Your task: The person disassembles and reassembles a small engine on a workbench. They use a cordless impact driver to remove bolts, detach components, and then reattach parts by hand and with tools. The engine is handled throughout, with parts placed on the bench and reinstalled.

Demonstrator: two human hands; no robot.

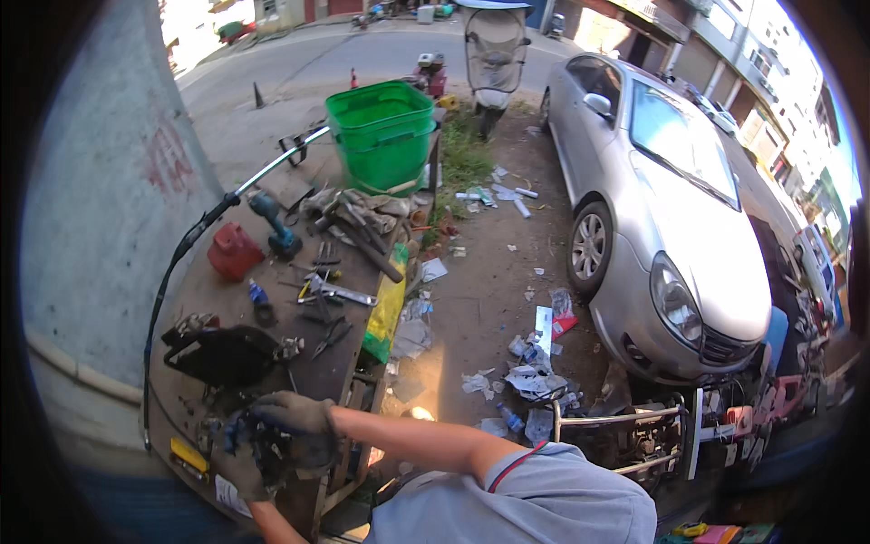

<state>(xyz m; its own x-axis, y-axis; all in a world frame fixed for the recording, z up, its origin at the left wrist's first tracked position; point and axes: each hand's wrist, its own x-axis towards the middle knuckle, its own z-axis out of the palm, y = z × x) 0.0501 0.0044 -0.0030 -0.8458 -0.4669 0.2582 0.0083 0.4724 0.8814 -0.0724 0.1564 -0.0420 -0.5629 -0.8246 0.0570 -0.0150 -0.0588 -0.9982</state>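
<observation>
Two hands in grey work gloves meet over the near end of a cluttered brown bench (204,286), at the lower left of the view. Between them, on or just above the bench, is a dark part (276,449). The right hand (294,414) reaches in from the right and lies over its top; the left hand (237,464) is against its left side. Both touch the part, but the fingers are small and dim here, so I cannot tell how tightly either one is closed.

Just left of the left hand lies a yellow item (188,456). Beyond the hands sits a black panel (222,354). Farther along the bench are pliers (332,338), a silver wrench (343,291), a small blue-topped bottle (259,297), a red can (236,252) and a teal drill (275,227). Green buckets (381,136), nested together, stand at the far end.

To the right of the bench, litter is strewn over bare ground, and a silver car (652,199) is parked beside it. A scooter (496,63) stands near the road.
</observation>
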